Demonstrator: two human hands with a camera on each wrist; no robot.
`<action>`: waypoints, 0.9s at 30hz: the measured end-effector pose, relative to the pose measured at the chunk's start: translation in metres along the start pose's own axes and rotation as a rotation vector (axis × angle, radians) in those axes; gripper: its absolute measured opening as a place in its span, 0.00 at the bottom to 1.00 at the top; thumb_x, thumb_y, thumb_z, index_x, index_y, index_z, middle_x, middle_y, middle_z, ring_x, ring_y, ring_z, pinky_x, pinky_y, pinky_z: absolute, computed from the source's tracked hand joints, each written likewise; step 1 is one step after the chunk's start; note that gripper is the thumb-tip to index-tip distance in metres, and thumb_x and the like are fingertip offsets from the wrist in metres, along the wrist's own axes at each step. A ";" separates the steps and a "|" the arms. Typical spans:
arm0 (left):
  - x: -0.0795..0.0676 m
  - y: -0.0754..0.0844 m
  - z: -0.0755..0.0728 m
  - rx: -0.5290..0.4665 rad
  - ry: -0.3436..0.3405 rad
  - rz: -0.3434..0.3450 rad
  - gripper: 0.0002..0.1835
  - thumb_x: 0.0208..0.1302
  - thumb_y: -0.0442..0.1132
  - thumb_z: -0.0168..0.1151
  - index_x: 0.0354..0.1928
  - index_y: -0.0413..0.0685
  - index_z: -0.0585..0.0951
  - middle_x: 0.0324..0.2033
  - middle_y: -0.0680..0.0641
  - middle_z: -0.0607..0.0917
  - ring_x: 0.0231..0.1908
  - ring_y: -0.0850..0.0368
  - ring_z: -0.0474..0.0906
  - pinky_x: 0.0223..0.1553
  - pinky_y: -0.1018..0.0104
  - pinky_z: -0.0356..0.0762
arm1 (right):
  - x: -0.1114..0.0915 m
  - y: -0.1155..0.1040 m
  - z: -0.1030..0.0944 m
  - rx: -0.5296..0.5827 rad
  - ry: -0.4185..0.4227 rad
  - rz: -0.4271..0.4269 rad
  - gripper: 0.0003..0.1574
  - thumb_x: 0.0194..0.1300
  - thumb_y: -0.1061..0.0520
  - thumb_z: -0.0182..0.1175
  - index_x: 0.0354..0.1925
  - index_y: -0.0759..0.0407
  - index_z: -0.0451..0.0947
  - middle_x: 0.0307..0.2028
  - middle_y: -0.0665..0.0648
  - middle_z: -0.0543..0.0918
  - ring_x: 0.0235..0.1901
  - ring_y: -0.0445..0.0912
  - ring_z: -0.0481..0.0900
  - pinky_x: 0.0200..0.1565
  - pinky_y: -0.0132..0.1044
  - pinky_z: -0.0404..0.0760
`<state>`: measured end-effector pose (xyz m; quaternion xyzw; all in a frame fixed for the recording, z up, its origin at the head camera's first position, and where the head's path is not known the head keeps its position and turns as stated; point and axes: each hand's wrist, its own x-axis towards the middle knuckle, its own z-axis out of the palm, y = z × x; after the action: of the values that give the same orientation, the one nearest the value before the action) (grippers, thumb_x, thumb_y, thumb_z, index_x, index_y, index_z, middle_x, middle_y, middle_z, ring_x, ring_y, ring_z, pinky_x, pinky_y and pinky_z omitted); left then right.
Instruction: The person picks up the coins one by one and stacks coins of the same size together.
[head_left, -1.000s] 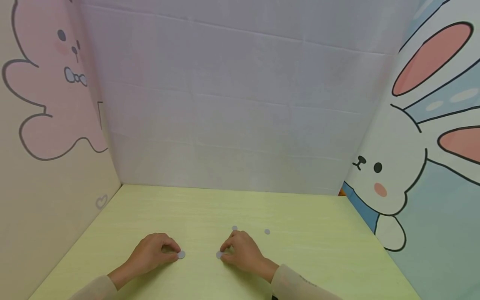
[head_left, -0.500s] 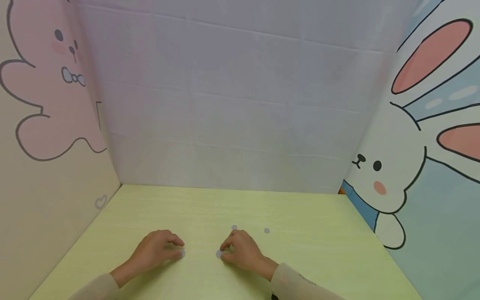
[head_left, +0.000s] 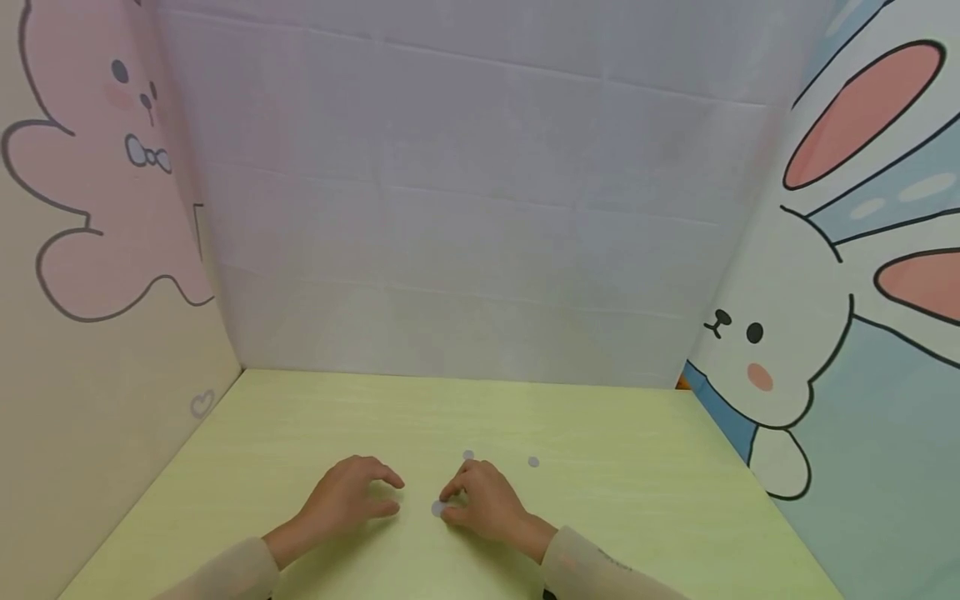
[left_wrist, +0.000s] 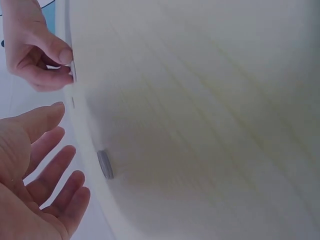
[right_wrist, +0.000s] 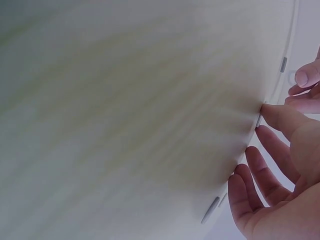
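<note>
"What has the right grip [head_left: 486, 504] got?"

"A small grey disc [head_left: 437, 508], pinched between thumb and index finger, with part of its rim poking out towards the left grip [head_left: 345, 497]. I can't tell whether it's raised off the counter [head_left: 337, 404] or resting on it."

"And the left grip?"

"Holding nothing. Its fingers are apart and relaxed, opposite the right one. A second disc [left_wrist: 105, 164] lies under it or just beside it; the head view hides that one."

"Any others?"

"A third disc [head_left: 468, 455] sits just beyond the right grip's knuckles, and a fourth disc [head_left: 533, 462] lies further out, beyond that grip and to its right."

"How would you expect them to handle?"

"Light and stiff, I'd judge, perhaps a little slippery on the flat faces. They're thin, so I'd take opposite sides of the rim with fingertips rather than press down on top. They don't look fragile, though the material is hard to make out."

"Containers?"

"None that I can see; the three loose discs lie directly on the counter."
</note>
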<state>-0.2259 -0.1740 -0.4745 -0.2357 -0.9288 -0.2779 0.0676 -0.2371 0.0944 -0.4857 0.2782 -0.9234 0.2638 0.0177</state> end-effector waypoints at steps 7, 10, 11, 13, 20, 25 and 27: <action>0.006 0.009 0.016 0.023 0.000 0.043 0.14 0.52 0.47 0.85 0.41 0.59 0.92 0.39 0.63 0.90 0.44 0.54 0.85 0.49 0.53 0.82 | 0.002 0.002 0.001 0.004 0.008 -0.010 0.06 0.62 0.52 0.79 0.38 0.48 0.94 0.35 0.42 0.84 0.35 0.34 0.72 0.39 0.29 0.74; 0.009 0.013 0.022 0.014 -0.009 0.036 0.14 0.52 0.46 0.85 0.40 0.58 0.92 0.39 0.61 0.90 0.45 0.53 0.85 0.51 0.50 0.82 | 0.002 0.002 0.002 0.003 0.006 -0.002 0.06 0.62 0.51 0.79 0.38 0.48 0.94 0.35 0.42 0.84 0.36 0.34 0.72 0.40 0.29 0.75; 0.010 0.014 0.024 0.012 -0.012 0.036 0.14 0.52 0.46 0.85 0.40 0.57 0.92 0.39 0.61 0.90 0.46 0.53 0.85 0.53 0.49 0.82 | 0.002 0.002 0.002 0.002 0.006 -0.001 0.06 0.62 0.51 0.79 0.38 0.48 0.94 0.35 0.42 0.84 0.36 0.34 0.72 0.39 0.29 0.75; 0.011 0.015 0.027 0.002 -0.016 0.037 0.14 0.52 0.46 0.85 0.40 0.56 0.92 0.40 0.60 0.90 0.46 0.53 0.85 0.54 0.46 0.82 | 0.002 0.002 0.003 0.000 0.004 0.006 0.05 0.62 0.52 0.79 0.38 0.47 0.94 0.35 0.41 0.84 0.36 0.34 0.72 0.40 0.29 0.75; 0.013 0.018 0.035 -0.019 -0.035 0.050 0.13 0.52 0.45 0.85 0.39 0.55 0.92 0.41 0.58 0.91 0.47 0.51 0.85 0.54 0.45 0.83 | -0.001 0.001 0.003 0.007 0.007 0.013 0.06 0.61 0.52 0.80 0.38 0.47 0.94 0.36 0.41 0.83 0.37 0.34 0.72 0.41 0.30 0.75; 0.013 0.020 0.036 -0.012 -0.031 0.066 0.11 0.53 0.44 0.85 0.38 0.56 0.92 0.40 0.57 0.91 0.45 0.51 0.84 0.51 0.46 0.84 | 0.000 0.001 0.002 0.016 0.005 0.014 0.05 0.61 0.52 0.80 0.38 0.47 0.94 0.36 0.42 0.84 0.37 0.34 0.73 0.41 0.30 0.76; 0.013 0.021 0.036 -0.003 -0.023 0.072 0.11 0.53 0.44 0.85 0.37 0.56 0.92 0.40 0.58 0.90 0.44 0.52 0.84 0.50 0.48 0.84 | 0.000 0.001 0.001 0.016 0.003 0.013 0.05 0.62 0.52 0.79 0.38 0.48 0.94 0.36 0.42 0.84 0.37 0.34 0.73 0.41 0.30 0.76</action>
<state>-0.2275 -0.1339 -0.4912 -0.2722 -0.9200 -0.2739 0.0666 -0.2374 0.0941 -0.4872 0.2718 -0.9231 0.2715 0.0150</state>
